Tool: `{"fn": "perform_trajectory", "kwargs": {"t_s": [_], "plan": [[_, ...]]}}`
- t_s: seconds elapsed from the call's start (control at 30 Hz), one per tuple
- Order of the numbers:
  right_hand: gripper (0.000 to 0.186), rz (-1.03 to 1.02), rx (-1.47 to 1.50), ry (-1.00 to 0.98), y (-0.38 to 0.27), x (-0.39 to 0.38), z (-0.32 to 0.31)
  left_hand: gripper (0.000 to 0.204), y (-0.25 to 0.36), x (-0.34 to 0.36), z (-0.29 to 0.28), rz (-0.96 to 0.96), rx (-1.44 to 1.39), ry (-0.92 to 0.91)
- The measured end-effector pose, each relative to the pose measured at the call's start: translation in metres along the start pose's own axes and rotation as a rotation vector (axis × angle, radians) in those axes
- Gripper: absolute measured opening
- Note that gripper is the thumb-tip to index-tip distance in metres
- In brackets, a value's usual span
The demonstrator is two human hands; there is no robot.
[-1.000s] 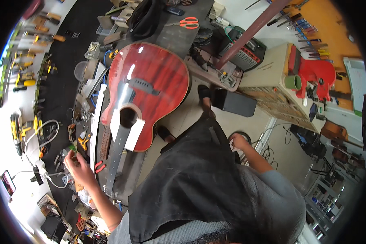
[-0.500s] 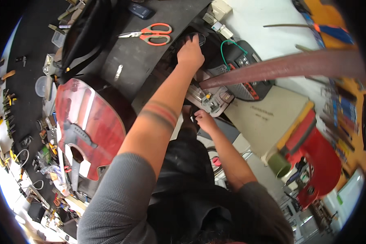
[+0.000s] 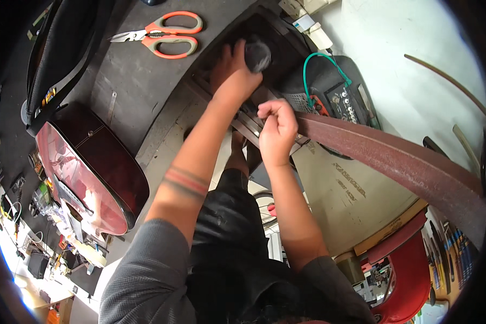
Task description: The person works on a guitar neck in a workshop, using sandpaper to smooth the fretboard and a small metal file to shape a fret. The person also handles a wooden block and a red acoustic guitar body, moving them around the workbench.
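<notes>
Left hand (image 3: 235, 75) is at the dark round container (image 3: 258, 55), up past the near edge of the workbench (image 3: 140, 81). Fingers partly spread and bent, container right beside them on the thumb side; can't tell if it's actually gripped or only touched. Container sits in a dark, shadowed area, so can't tell what it rests on or whether it's lifted.

Right hand (image 3: 278, 129) is lower, near the reddish-brown post (image 3: 383, 146), apart from the container. Fingers curled in, thumb close to the index; can't tell if something small is pinched there.

Progress: the left-hand reach looks complete; a secure hold isn't confirmed, and the container isn't clear of the shadowed area. Right hand not on it yet. Red acoustic guitar (image 3: 100, 170) and orange-handled scissors (image 3: 152, 34) lie on the workbench, untouched. Amplifier (image 3: 346, 100) with green cable (image 3: 306, 75) is right of the container.
</notes>
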State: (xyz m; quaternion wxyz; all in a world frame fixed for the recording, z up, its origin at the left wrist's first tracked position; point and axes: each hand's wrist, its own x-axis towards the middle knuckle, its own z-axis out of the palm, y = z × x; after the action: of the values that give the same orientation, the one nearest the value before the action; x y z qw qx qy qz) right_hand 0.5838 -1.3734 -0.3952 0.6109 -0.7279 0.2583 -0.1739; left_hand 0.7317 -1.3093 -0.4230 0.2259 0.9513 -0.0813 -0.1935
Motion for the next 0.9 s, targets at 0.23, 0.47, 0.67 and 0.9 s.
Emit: {"fn": "perform_trajectory", "kwargs": {"t_s": [0.23,0.47,0.67,0.9], "plan": [[0.024,0.106,-0.098,0.088,0.041,0.075,0.036,0.080,-0.034,-0.066,0.022,0.073,0.070,-0.224],[0.037,0.279,-0.865,-0.302,0.115,0.097,0.067,0.042,-0.026,-0.027,0.011,-0.215,-0.091,-0.547],[0.046,0.092,-0.960,-0.223,0.097,0.100,0.074,0.041,-0.110,0.107,0.094,-0.215,-0.321,0.162],[0.072,0.221,-1.037,-0.313,0.113,0.101,0.075,0.102,-0.126,0.171,0.157,-0.144,-0.232,0.074]]}}
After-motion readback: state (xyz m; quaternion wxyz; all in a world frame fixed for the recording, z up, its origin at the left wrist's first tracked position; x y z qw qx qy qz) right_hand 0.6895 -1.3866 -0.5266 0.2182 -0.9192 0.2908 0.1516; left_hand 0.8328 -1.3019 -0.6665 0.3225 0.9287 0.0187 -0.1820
